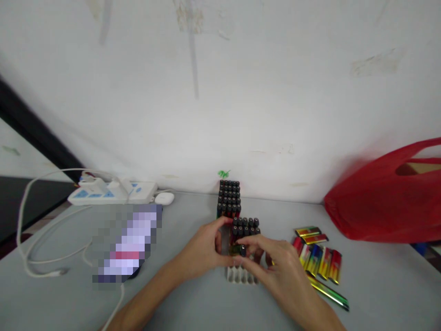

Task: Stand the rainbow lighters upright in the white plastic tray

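From the head camera, two bare hands meet over a grey table (193, 303). The left hand (203, 246) curves around the left side of a pale, scalloped tray (243, 276), forefinger and thumb spread apart; whether they press on it, I cannot tell. The right hand (284, 264) pinches a dark-ended cylinder (240, 249), battery-like and lying sideways, between thumb and fingers, just over the tray and between the two hands. Nearer the viewer than the fingertips, the tray's bare slots show; just beyond the fingertips, rows of upright black-topped cylinders (245, 226) stand in it. Farther beyond the hands, close to the white wall (241, 92), stands a fuller block of similar cylinders (229, 197).

To the right of the right hand lie loose, shiny coloured pieces: two (312, 234) farther back, a slanting row of five (324, 263) just beside the hand, and a long yellow-green one (329, 292) near the wrist. Beyond these, farther right, sits a red bag (379, 197).

Well to the left of the left hand are a pixelated phone (129, 243), a white cable (25, 257), and, behind the phone, a white power strip (113, 197).
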Demonstrator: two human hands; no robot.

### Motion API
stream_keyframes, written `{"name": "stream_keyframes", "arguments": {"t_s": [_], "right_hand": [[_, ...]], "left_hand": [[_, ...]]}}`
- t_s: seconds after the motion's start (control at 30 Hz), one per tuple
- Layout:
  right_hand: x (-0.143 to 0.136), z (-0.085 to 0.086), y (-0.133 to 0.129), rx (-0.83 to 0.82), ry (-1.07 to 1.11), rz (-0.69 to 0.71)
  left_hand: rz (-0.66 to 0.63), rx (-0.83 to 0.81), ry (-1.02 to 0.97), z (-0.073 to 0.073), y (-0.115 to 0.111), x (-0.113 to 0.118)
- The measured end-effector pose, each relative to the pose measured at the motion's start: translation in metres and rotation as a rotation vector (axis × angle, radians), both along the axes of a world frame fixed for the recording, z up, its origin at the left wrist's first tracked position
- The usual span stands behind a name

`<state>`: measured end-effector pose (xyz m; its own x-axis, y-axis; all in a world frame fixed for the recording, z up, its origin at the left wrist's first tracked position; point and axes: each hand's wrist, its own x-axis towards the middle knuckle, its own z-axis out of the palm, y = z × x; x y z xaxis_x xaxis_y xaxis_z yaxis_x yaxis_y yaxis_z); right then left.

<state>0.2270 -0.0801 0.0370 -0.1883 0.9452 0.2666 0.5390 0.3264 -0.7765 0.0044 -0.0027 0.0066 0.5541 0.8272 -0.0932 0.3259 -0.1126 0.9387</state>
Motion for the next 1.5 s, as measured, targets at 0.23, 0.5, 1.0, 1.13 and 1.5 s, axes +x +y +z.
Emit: {"name": "stream_keyframes", "arguments": {"t_s": [0.23,0.5,1.0,1.13,1.5], "right_hand": [[-0.004,0.003,-0.002,-0.064,0.022,0.022],[-0.003,0.001,-0.004,-0.043,0.041,0.032],[0.089,-0.005,0.027,-0.227,-0.433,-0.444],[0.111,-0.004,0.027,-0.305,-0.514,-0.496],[0.114,-0.005,0.03,-0.383,-0.868,-0.879]], "left_hand": [[0.008,0.015,-0.02,0.002,0.0,0.0],[0.038,0.003,-0.014,-0.002,-0.001,0.001],[0.056,0.02,0.053,0.002,-0.001,0.001],[0.052,0.029,0.055,0.002,-0.001,0.001],[0.059,0.042,0.064,0.003,0.0,0.001]]}}
